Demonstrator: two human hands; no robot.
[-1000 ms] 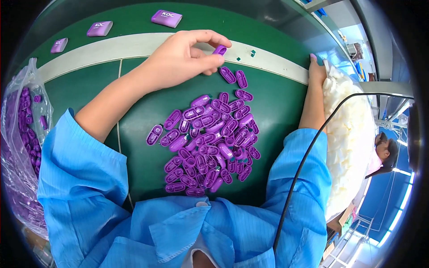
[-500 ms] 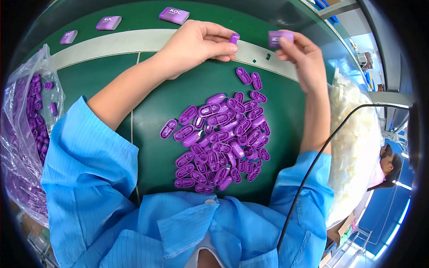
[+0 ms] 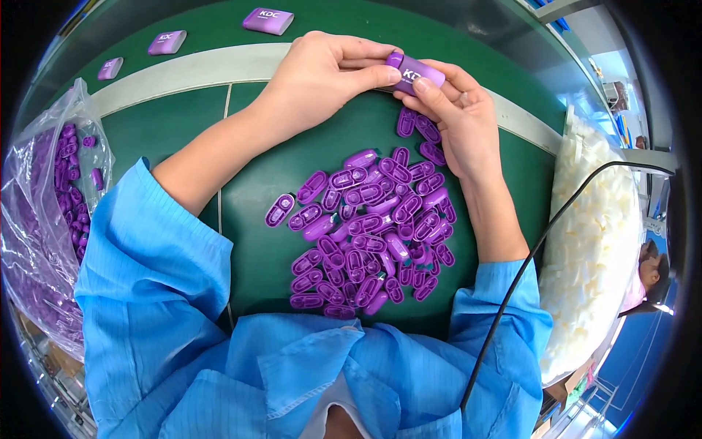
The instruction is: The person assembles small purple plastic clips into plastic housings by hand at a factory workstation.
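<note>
As I read the view from near to far, blue sleeves (image 3: 153, 293) fill the lower edge, and a black cable (image 3: 526, 271) crosses the right one. Beyond them a heap of small purple caps (image 3: 373, 227) lies on the green table (image 3: 183, 121); the caps are oval, hollow shells, loosely piled and touching one another. At the left a clear bag (image 3: 44, 219) holds more purple parts, and at the right a second bag (image 3: 592, 241) holds white pieces. Farther out, above the heap, my hands meet over a pale strip that crosses the table. The right hand (image 3: 461, 124) grips a purple case (image 3: 418, 72) between thumb and fingers, clear of the table. The left hand (image 3: 322, 73) pinches a small purple cap (image 3: 395, 58) with thumb and forefinger and holds it against the left end of the case; whether it is seated I cannot tell. I judge both parts to be light, rigid moulded plastic with a smooth, somewhat slippery skin, so the case is best held across its broad faces and the cap by its narrow sides. At the far edge three more purple cases (image 3: 167, 42) lie in a row, well apart from each other.
</note>
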